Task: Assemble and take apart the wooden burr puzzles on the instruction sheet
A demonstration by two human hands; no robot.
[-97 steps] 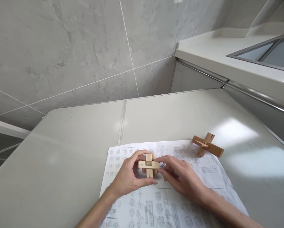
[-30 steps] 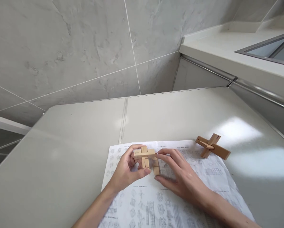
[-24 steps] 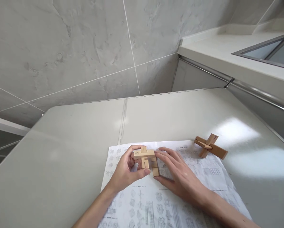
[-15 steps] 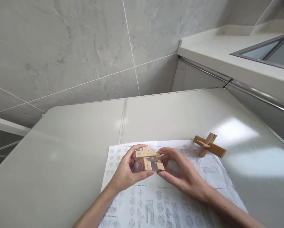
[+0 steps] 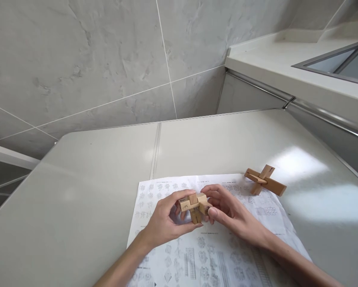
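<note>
Light-coloured notched pieces of a wooden burr puzzle (image 5: 193, 206) are held together above the printed sheet. My left hand (image 5: 167, 215) grips the left side, thumb below and fingers curled over the top. From the right, my right hand (image 5: 231, 213) pinches a short block (image 5: 205, 207) of the puzzle against the rest. Whether that block is fully seated I cannot tell. Dark marks show on some of the block ends. The far fingertips of both hands are partly hidden behind the wood.
A darker, assembled wooden cross puzzle (image 5: 261, 181) rests at the sheet's far right corner. The large white instruction sheet (image 5: 163, 229) with printed diagrams lies on a pale table (image 5: 101, 179). Beyond are a grey tiled wall (image 5: 115, 59) and a white counter (image 5: 262, 59) at right.
The right hand has brought its piece leftward against the pieces in the left hand, closing the gap between them. The left-hand pieces have turned and tilted.
</note>
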